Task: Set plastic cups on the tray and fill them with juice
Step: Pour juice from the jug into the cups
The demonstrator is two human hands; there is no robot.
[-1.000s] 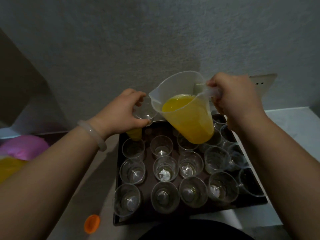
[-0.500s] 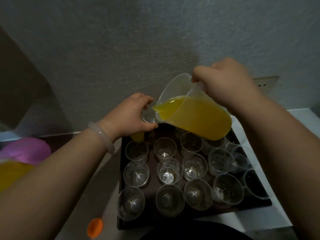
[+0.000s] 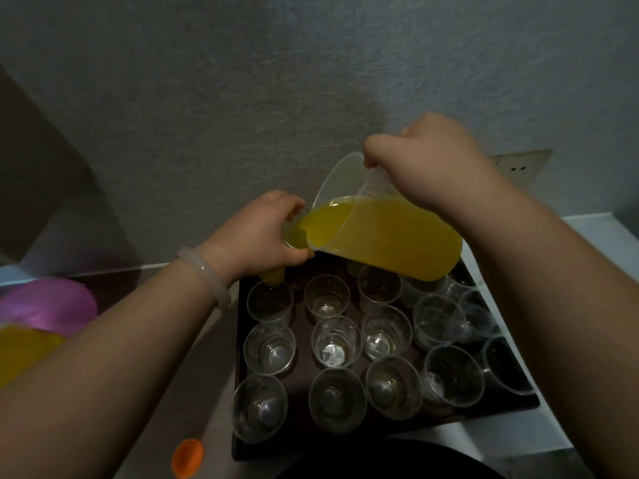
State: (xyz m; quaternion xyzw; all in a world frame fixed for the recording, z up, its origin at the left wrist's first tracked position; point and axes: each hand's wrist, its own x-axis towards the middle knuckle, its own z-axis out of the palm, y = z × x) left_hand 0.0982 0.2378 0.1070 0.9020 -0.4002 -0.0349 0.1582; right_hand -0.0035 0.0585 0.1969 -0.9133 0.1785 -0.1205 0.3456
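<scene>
A dark tray (image 3: 238,402) on the counter holds several empty clear plastic cups (image 3: 337,340) in rows. My left hand (image 3: 262,233) grips one clear cup (image 3: 294,236) above the tray's far left corner; its lower part shows yellow under my palm. My right hand (image 3: 428,167) grips the handle of a clear plastic jug (image 3: 380,229) of orange juice. The jug is tipped steeply to the left, its spout over the held cup, and juice runs into that cup.
An orange cap (image 3: 188,458) lies on the counter left of the tray's near corner. A pink object (image 3: 48,302) and a yellow one (image 3: 20,350) sit at the far left. A wall socket (image 3: 518,165) is behind my right arm. The grey wall stands close behind.
The jug has tipped further to the left and its spout has come down to the held cup. Juice now flows into that cup, which my left hand holds a little lower.
</scene>
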